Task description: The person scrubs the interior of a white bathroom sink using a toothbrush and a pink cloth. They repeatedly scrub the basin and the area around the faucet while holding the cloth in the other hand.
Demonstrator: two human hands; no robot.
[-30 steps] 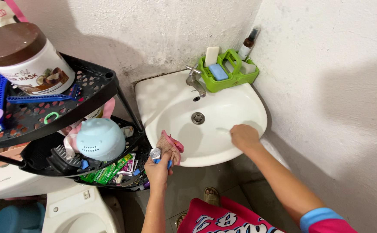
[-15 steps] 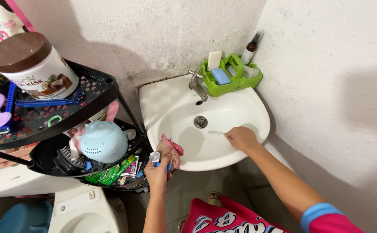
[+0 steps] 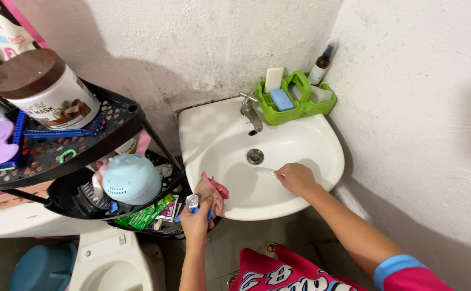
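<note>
A white wash basin (image 3: 321, 141) hangs in the corner, with a metal tap (image 3: 249, 112) at its back and a drain (image 3: 255, 156) in the bowl. My right hand (image 3: 296, 178) is inside the bowl, closed on a thin pale brush (image 3: 265, 171) whose end points toward the drain. My left hand (image 3: 197, 215) is at the basin's front left rim, gripping a pink-brown cloth (image 3: 212, 190) together with a small blue and silver tube (image 3: 193, 203).
A green soap caddy (image 3: 296, 101) with soap bars and a small brown bottle (image 3: 320, 66) sits on the basin's back. A black tiered corner shelf (image 3: 74, 148) on the left holds a brown-lidded jar (image 3: 46, 89), combs, a pale blue strainer (image 3: 131, 179) and sachets. A toilet (image 3: 111, 262) stands below.
My right hand has slid left across the bowl toward the drain, and the brush now shows in front of it. The left hand stays at the rim. The view has shifted slightly.
</note>
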